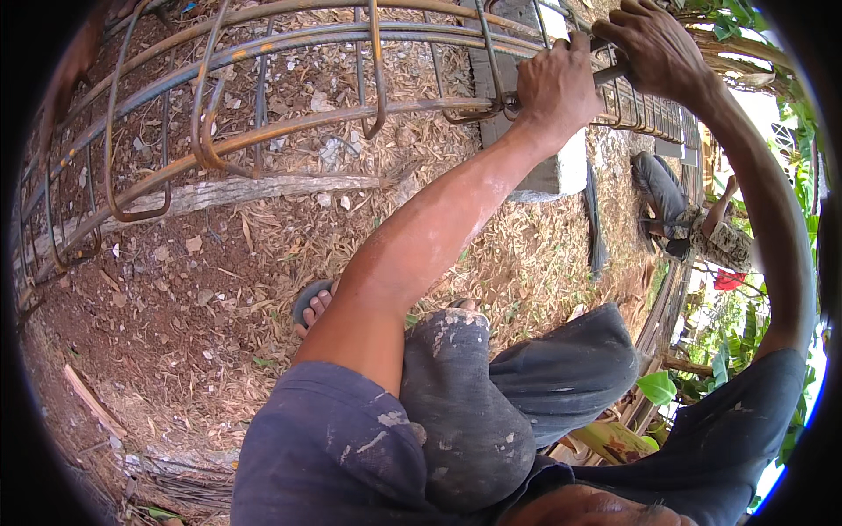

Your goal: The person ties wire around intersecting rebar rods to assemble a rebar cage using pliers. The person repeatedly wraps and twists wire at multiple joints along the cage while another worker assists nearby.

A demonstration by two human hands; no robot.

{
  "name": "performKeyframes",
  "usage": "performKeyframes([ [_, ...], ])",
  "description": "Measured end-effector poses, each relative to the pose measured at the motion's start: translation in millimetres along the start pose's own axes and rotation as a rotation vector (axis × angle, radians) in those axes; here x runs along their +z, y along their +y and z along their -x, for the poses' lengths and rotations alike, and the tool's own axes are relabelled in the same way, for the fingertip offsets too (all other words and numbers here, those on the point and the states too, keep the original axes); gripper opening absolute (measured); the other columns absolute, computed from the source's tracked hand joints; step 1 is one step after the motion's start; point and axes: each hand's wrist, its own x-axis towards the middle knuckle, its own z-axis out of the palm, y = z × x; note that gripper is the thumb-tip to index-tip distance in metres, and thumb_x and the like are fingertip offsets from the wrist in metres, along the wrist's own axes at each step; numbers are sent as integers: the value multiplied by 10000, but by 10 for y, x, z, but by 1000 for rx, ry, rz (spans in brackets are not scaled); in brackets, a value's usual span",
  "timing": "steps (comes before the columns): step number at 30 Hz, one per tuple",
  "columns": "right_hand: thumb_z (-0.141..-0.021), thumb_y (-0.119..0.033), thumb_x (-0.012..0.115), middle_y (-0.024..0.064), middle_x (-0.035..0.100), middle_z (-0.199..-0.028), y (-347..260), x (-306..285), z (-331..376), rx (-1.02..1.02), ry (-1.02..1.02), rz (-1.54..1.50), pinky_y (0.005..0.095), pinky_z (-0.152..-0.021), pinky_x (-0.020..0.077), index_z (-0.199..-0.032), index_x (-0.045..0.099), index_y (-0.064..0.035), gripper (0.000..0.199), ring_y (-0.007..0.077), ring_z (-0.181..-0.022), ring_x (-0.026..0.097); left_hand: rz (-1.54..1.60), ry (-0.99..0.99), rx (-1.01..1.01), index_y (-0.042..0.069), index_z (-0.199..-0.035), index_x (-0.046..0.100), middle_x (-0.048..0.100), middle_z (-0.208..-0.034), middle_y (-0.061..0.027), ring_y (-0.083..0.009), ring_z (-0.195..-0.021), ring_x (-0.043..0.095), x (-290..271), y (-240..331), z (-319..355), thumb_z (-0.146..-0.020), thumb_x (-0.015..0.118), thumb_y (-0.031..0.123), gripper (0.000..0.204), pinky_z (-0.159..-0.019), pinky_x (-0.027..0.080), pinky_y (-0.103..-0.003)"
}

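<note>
While the left hand [554,88] grips a rebar cage [263,96] bar, the right hand [653,48] clasps a tool handle [611,75].

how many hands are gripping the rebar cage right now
2. The left hand is closed around a long bar of the rebar cage near the top centre. The right hand holds the cage just beyond it, upper right. A seated co-worker's hands are hidden.

1. One view only, from the person's head, facing steeply down and forward.
2. It sits close above the arms, knees and rebar cage [289,96].
3. Fisheye bends edges.
</note>
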Motion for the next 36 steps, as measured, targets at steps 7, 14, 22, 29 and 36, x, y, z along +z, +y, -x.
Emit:
performKeyframes([
  [7,-924,-303,623,196,638,-878,-1519,701,879,618,3,-565,453,-636,515,-1006,542,-12,313,340,-720,653,-298,-53,685,57,-960,686,667,-745,-70,-182,-709,651,271,-271,641,-792,675,143,190,-661,464,-302],
  [14,-926,-320,592,212,654,-772,-1494,499,827,624,-126,-716,494,-694,519,-987,584,33,359,387,-760,670,-249,217,820,140,-1052,658,600,-796,-9,-179,-810,599,193,-241,749,-852,657,255,231,-811,423,-355],
  [22,-771,-299,770,116,689,-709,-467,-167,351,257,-458,-675,416,-659,560,-953,681,24,382,274,-636,671,-191,305,447,124,-880,588,545,-703,-23,-162,-601,587,292,-83,391,-746,758,233,243,-536,424,-315],
  [29,-785,-324,719,80,580,-1015,-66,299,54,-29,208,206,372,-960,428,-1188,557,-42,518,231,-1015,563,74,73,-185,6,-996,631,688,-832,-160,-335,-747,707,144,88,-112,-694,670,77,313,-639,547,-463],
  [36,-813,-265,702,85,610,-945,34,447,-55,-19,133,27,371,-881,461,-1068,567,-31,371,260,-931,608,-78,202,-101,-3,-1060,637,689,-906,-205,-315,-824,710,232,98,27,-729,695,133,362,-701,528,-481],
])
